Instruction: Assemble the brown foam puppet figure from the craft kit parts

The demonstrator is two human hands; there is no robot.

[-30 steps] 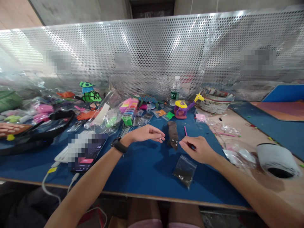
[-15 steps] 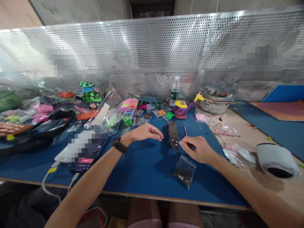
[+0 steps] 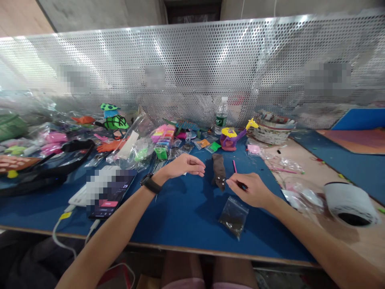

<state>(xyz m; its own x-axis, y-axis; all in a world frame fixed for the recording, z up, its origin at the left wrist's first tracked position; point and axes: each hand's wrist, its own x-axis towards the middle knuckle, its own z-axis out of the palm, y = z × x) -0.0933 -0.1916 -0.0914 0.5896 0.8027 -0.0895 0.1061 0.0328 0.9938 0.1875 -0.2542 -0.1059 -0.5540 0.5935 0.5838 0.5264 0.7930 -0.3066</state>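
A dark brown clay animal figure (image 3: 218, 168) with small white dots on its head lies on the blue table mat. My right hand (image 3: 251, 189) is closed in a pinch beside the figure's head. Something dark shows between its fingers, too small to make out. To the left of the figure my left hand (image 3: 185, 166) hovers with fingers loosely stretched out, holding nothing and apart from it. Nearer to me lies a small zip bag (image 3: 234, 218) with dark brown material inside. A pink stick (image 3: 234, 166) rests just beyond my right hand.
At the back stand a water bottle (image 3: 221, 116), a purple and yellow giraffe figure (image 3: 230, 140) and a basket (image 3: 272, 130). Wrapped coloured clay (image 3: 164, 138) and a phone (image 3: 112, 196) with cables are on the left. A white roll (image 3: 350, 202) lies at right.
The fingers of my left hand have curled slightly and drawn a little left. My right hand stays at the figure's head almost unmoved.
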